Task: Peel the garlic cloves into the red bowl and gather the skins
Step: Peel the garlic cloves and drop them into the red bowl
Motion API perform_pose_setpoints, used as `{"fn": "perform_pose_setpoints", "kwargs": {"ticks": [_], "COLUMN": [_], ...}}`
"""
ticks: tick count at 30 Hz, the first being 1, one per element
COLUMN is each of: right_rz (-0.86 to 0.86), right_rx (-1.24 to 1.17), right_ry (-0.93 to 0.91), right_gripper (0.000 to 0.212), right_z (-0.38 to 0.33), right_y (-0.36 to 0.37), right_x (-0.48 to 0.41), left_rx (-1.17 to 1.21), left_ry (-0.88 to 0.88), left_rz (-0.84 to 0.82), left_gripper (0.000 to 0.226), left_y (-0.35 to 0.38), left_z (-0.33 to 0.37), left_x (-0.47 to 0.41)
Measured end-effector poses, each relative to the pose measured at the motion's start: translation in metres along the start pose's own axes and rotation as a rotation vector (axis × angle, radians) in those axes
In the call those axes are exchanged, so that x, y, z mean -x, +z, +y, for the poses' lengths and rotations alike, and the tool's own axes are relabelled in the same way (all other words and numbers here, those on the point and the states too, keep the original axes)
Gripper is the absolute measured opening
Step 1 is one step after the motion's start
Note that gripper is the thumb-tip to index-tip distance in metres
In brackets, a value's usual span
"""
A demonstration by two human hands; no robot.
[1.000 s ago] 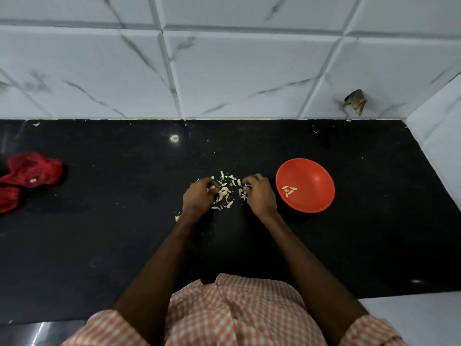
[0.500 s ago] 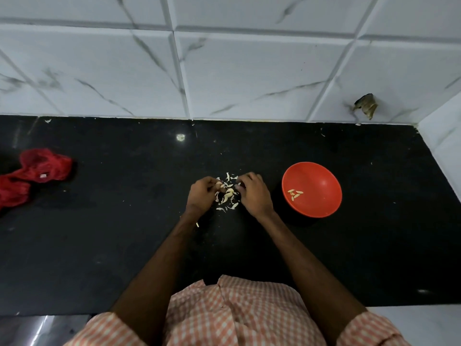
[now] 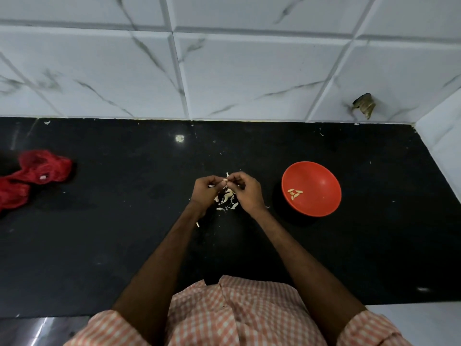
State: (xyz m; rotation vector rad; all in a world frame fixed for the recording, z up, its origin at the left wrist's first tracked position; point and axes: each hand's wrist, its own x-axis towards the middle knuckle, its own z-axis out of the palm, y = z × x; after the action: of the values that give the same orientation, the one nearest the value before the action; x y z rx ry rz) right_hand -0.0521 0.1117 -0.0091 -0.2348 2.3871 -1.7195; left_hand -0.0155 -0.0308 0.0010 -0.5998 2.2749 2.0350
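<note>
Both hands have moved together over the pile of skins (image 3: 228, 199) on the black counter (image 3: 124, 245). Our left hand (image 3: 205, 189) and right hand (image 3: 249, 192) meet at the tips, fingers (image 3: 237, 177) curled, pinching a small pale garlic clove (image 3: 225, 180) between them; it is too tiny to see well. We think we are peeling it. The red bowl (image 3: 321, 203) sits apart on the right, with a few peeled cloves (image 3: 295, 192) inside. Next we must pull the skin off gently, then drop the clove in the bowl.
</note>
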Motion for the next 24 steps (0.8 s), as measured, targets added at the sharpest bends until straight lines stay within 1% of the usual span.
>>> {"fn": "perform_pose_setpoints", "kwargs": {"ticks": [3,5,8,10,12,14,16,18,20,22,24], "right_rz": [0.000,0.015,0.038,0.047,0.068,0.082,0.069,0.065,0.066,0.063,0.072], "right_rx": [-0.062,-0.072,-0.082,-0.066,-0.032,0.013,0.080,0.143,0.158,0.150,0.128], "right_ry": [0.055,0.082,0.101,0.105,0.105,0.086,0.057,0.034,0.014,0.011,0.031], "right_gripper": [0.023,0.023,0.020,0.018,0.017,0.016,0.014,0.016,0.018,0.017,0.015], "right_z": [0.002,0.004,0.003,0.004,0.004,0.005,0.008,0.009,0.007,0.003,-0.001], "right_y": [0.002,0.003,0.003,0.002,0.000,-0.003,-0.005,-0.004,-0.004,-0.002,-0.002], "right_x": [0.003,0.003,0.004,0.003,0.004,0.004,0.004,0.004,0.004,0.003,0.003], "left_rx": [0.057,0.089,0.118,0.074,-0.052,-0.295,-0.545,-0.627,-0.581,-0.479,-0.404], "left_ry": [-0.101,-0.161,-0.189,-0.195,-0.202,-0.150,-0.035,0.089,0.136,0.107,0.068], "left_rz": [0.025,0.031,0.042,0.069,0.099,0.124,0.140,0.144,0.103,0.039,0.020], "left_gripper": [0.010,0.010,0.008,0.015,0.018,0.017,0.019,0.017,0.017,0.016,0.011], "left_y": [0.002,0.004,0.007,0.007,0.005,0.000,-0.003,-0.002,0.002,0.005,0.008], "left_z": [0.000,-0.003,-0.004,-0.006,-0.011,-0.017,-0.018,-0.013,-0.009,-0.009,-0.010], "left_x": [-0.001,-0.002,-0.003,-0.004,-0.006,-0.007,-0.004,-0.001,-0.002,-0.004,-0.007]}}
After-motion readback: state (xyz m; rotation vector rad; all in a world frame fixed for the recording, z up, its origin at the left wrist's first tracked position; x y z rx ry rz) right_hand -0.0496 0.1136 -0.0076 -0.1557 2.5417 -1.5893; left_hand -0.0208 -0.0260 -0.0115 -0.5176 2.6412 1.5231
